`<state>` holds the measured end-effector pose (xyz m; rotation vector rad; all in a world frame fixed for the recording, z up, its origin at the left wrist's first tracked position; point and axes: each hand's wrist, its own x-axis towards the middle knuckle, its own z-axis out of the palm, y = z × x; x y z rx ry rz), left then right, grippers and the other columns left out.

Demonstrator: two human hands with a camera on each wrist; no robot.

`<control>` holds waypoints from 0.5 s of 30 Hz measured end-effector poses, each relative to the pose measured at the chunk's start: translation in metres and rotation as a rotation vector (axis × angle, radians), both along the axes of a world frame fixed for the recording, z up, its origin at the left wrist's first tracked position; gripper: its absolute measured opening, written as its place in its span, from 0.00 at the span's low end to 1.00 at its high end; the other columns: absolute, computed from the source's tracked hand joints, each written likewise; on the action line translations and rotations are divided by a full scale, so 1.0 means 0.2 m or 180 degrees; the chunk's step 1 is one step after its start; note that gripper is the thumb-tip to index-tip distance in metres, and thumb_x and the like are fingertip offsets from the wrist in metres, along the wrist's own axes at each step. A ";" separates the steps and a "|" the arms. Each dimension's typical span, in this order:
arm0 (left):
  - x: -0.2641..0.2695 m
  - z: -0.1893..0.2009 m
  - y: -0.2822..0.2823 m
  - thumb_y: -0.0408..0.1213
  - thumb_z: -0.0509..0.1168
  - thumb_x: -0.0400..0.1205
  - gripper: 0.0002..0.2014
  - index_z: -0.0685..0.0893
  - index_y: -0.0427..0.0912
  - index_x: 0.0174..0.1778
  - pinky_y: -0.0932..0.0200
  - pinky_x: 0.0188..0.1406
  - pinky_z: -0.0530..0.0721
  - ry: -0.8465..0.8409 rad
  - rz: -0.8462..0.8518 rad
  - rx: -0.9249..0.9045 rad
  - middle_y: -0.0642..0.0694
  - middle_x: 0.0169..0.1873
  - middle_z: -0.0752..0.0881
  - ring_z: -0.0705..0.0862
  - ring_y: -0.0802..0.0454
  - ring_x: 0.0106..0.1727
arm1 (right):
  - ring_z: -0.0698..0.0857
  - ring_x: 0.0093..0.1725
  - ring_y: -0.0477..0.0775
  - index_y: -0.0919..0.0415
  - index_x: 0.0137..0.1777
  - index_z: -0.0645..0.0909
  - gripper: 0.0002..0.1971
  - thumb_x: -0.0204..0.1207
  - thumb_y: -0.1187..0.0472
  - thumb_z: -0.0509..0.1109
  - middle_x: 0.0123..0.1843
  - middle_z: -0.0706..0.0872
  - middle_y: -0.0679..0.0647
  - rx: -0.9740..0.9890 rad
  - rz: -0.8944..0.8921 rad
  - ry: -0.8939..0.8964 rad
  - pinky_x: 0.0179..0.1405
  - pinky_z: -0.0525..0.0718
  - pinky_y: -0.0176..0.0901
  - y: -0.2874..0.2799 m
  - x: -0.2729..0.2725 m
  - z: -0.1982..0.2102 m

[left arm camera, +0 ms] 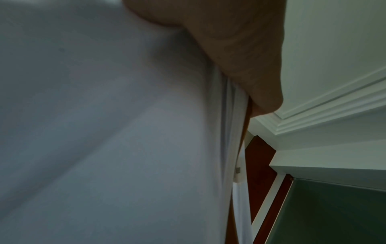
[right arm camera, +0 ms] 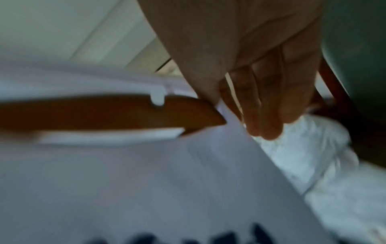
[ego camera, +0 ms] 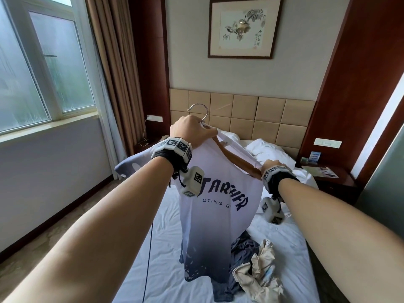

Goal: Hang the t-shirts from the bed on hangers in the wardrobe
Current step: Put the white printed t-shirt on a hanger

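Observation:
A white t-shirt (ego camera: pixel 218 206) that fades to navy at the hem, with dark lettering, hangs in the air above the bed (ego camera: pixel 170 248). A wooden hanger (ego camera: pixel 239 164) with a metal hook (ego camera: pixel 198 110) lies slanted inside its neck. My left hand (ego camera: pixel 192 130) grips the hanger just below the hook, together with the collar. My right hand (ego camera: pixel 273 166) pinches the shirt's shoulder at the hanger's lower end. In the right wrist view the thumb and fingers (right arm camera: pixel 265 115) hold fabric (right arm camera: pixel 167 181) beside the hanger tip (right arm camera: pixel 204 115). White cloth (left arm camera: pixel 104 115) fills the left wrist view below my left hand (left arm camera: pixel 240 57).
A dark grey t-shirt (ego camera: pixel 242 252) and a beige garment (ego camera: pixel 260 276) lie crumpled on the bed. Pillows (ego camera: pixel 269 149) rest against the padded headboard (ego camera: pixel 244 110). A nightstand (ego camera: pixel 328 173) with leaflets stands on the right. The window (ego camera: pixel 43 73) and curtain (ego camera: pixel 113 73) are on the left. A dark cable (ego camera: pixel 149 248) crosses the sheet.

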<state>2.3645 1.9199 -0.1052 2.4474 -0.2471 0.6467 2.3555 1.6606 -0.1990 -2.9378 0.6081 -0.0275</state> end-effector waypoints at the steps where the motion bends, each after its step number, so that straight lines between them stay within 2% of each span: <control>1: 0.00 0.00 0.00 0.61 0.66 0.65 0.16 0.80 0.52 0.24 0.64 0.28 0.73 0.0002 0.0013 -0.0004 0.54 0.24 0.82 0.82 0.53 0.30 | 0.81 0.69 0.67 0.68 0.70 0.79 0.20 0.84 0.57 0.67 0.70 0.81 0.67 0.0499 0.0040 0.0000 0.67 0.80 0.55 -0.02 0.01 -0.01; 3: 0.01 -0.01 0.01 0.61 0.66 0.65 0.16 0.83 0.51 0.27 0.64 0.27 0.74 -0.0002 0.0040 -0.0013 0.54 0.25 0.83 0.83 0.53 0.30 | 0.81 0.69 0.69 0.74 0.70 0.77 0.20 0.84 0.61 0.66 0.70 0.80 0.71 0.1086 0.0135 0.0155 0.70 0.79 0.59 -0.05 0.04 -0.03; 4: 0.02 -0.01 0.02 0.61 0.66 0.65 0.16 0.85 0.51 0.28 0.64 0.27 0.75 -0.0015 0.0057 -0.0007 0.54 0.25 0.84 0.83 0.53 0.30 | 0.81 0.68 0.67 0.75 0.70 0.77 0.20 0.85 0.62 0.65 0.68 0.81 0.70 0.1117 0.0135 0.0272 0.70 0.79 0.58 -0.06 0.04 -0.04; 6: 0.02 -0.02 0.02 0.61 0.66 0.65 0.17 0.85 0.49 0.30 0.64 0.28 0.74 -0.0031 0.0066 0.0023 0.53 0.25 0.84 0.83 0.53 0.31 | 0.79 0.60 0.57 0.77 0.71 0.75 0.19 0.86 0.65 0.62 0.60 0.79 0.63 0.1194 0.0197 0.0400 0.63 0.80 0.43 -0.04 0.00 -0.03; 7: 0.01 -0.02 0.02 0.60 0.66 0.65 0.17 0.85 0.49 0.29 0.64 0.28 0.73 -0.0031 0.0061 0.0041 0.53 0.25 0.84 0.83 0.53 0.31 | 0.74 0.57 0.54 0.78 0.72 0.74 0.18 0.86 0.67 0.61 0.58 0.76 0.61 0.1150 0.0227 0.0475 0.54 0.79 0.36 -0.04 -0.01 -0.04; 8: 0.02 -0.02 0.01 0.60 0.67 0.65 0.17 0.84 0.48 0.29 0.64 0.28 0.73 -0.0024 0.0057 0.0044 0.52 0.25 0.84 0.83 0.53 0.30 | 0.72 0.56 0.53 0.78 0.72 0.74 0.18 0.86 0.67 0.62 0.57 0.75 0.61 0.1034 0.0240 0.0503 0.50 0.79 0.34 -0.04 -0.02 -0.05; 9: 0.02 -0.02 0.02 0.61 0.67 0.65 0.18 0.84 0.48 0.29 0.64 0.28 0.73 -0.0021 0.0055 0.0045 0.52 0.25 0.84 0.83 0.52 0.30 | 0.72 0.55 0.53 0.77 0.71 0.75 0.18 0.85 0.66 0.64 0.58 0.78 0.61 0.0858 0.0240 0.0489 0.52 0.79 0.36 -0.04 -0.01 -0.07; 11: 0.02 -0.03 0.02 0.61 0.67 0.65 0.18 0.84 0.48 0.29 0.63 0.28 0.74 -0.0018 0.0062 0.0023 0.53 0.25 0.83 0.83 0.52 0.31 | 0.81 0.55 0.57 0.69 0.66 0.81 0.17 0.82 0.60 0.69 0.62 0.84 0.62 0.0276 0.0205 0.0415 0.56 0.82 0.46 -0.01 -0.02 -0.08; 13: 0.03 -0.04 0.02 0.62 0.66 0.65 0.19 0.84 0.48 0.29 0.62 0.29 0.74 -0.0043 0.0090 0.0017 0.53 0.25 0.83 0.83 0.51 0.32 | 0.83 0.65 0.62 0.61 0.69 0.80 0.16 0.85 0.58 0.62 0.68 0.83 0.61 -0.0347 0.0216 0.0259 0.59 0.81 0.50 0.02 -0.03 -0.08; 15: 0.04 -0.05 0.02 0.63 0.65 0.65 0.19 0.85 0.49 0.31 0.62 0.29 0.74 -0.0074 0.0112 0.0094 0.53 0.25 0.82 0.83 0.51 0.32 | 0.81 0.69 0.62 0.58 0.71 0.80 0.18 0.85 0.59 0.58 0.70 0.82 0.58 -0.0729 0.0274 0.0198 0.61 0.79 0.49 0.03 -0.04 -0.09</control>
